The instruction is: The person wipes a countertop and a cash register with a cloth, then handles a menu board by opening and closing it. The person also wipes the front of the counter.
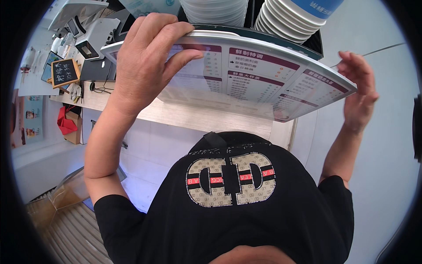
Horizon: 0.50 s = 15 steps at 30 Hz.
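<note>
A framed menu board with a glossy printed face leans on the counter in front of me. At its upper left edge is my left hand, the fingertips touching the top rim and the thumb standing off the printed face. My right hand is raised beside the board's right corner, its fingers bent; whether it touches the edge cannot be told. Behind the board stand stacked translucent cups or lids and stacked white paper cups in a dark holder.
Along the counter at the left are a small chalkboard, a white label printer and a dark box. A cardboard box with red cloth stands lower left. A pale wall rises at the right.
</note>
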{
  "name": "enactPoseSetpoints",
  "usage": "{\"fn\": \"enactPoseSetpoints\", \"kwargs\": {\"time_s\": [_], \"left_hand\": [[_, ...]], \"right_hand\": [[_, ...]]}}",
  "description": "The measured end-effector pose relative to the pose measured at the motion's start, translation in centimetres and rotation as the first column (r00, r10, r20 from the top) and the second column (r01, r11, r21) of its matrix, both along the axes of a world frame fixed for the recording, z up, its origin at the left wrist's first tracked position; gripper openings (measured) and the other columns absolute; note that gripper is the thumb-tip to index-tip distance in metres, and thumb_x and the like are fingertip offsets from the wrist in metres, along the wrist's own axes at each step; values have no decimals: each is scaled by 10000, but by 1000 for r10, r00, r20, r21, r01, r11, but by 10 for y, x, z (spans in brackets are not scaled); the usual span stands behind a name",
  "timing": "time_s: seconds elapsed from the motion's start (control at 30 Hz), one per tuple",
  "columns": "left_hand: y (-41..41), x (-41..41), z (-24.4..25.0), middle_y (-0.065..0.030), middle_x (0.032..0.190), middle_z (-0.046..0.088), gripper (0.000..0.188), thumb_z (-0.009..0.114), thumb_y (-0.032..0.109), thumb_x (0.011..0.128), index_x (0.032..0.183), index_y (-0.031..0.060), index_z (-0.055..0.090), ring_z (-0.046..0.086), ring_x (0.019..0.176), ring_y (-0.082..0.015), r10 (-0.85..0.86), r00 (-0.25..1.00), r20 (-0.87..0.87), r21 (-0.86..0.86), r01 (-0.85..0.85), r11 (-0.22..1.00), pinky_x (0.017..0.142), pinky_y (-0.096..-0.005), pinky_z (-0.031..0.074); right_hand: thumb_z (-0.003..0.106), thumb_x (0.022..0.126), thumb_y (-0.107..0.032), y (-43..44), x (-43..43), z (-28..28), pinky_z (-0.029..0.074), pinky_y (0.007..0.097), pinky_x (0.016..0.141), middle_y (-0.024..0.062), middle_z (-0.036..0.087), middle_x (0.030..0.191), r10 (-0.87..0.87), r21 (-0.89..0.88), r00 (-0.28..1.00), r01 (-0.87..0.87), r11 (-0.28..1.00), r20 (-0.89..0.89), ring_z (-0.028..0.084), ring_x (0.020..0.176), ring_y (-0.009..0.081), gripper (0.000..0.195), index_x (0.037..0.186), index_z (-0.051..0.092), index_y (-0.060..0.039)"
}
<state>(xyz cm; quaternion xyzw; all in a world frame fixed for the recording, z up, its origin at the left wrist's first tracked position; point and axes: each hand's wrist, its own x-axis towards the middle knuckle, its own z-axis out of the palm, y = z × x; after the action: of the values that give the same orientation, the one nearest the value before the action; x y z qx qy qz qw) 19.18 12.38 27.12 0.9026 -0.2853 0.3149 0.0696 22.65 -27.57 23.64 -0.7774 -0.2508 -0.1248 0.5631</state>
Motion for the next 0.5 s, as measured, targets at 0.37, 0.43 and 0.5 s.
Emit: {"fn": "enactPoseSetpoints", "kwargs": {"time_s": [0.37, 0.43, 0.5], "left_hand": [[62, -24, -72, -157, 1400, 427, 676, 756, 402, 868, 1386, 77, 467, 391, 1335, -304, 448, 890, 83, -517, -346, 783, 1114, -419, 317], [67, -30, -91, -171, 1394, 430, 713, 740, 410, 879, 1412, 51, 432, 411, 1327, -299, 417, 904, -97, -613, -384, 691, 1113, -421, 321], [74, -32, -108, -195, 1381, 463, 722, 703, 354, 921, 1452, -2, 368, 461, 1291, -294, 358, 902, -242, -638, -426, 642, 1106, -409, 341]], "right_hand": [[509, 996, -520, 43, -33, -92, 343, 372, 1093, 133, 511, 1362, -182, 416, 943, 290, 862, -280, 479, 1276, 230, 679, 1408, 402, 9], [454, 1027, -496, 42, -32, -102, 335, 391, 1106, 136, 498, 1404, -179, 425, 930, 310, 850, -320, 457, 1308, 239, 634, 1416, 410, 3], [435, 1043, -459, 45, -30, -107, 333, 397, 1109, 136, 496, 1409, -156, 470, 934, 301, 829, -322, 451, 1317, 239, 594, 1419, 411, 0]]}}
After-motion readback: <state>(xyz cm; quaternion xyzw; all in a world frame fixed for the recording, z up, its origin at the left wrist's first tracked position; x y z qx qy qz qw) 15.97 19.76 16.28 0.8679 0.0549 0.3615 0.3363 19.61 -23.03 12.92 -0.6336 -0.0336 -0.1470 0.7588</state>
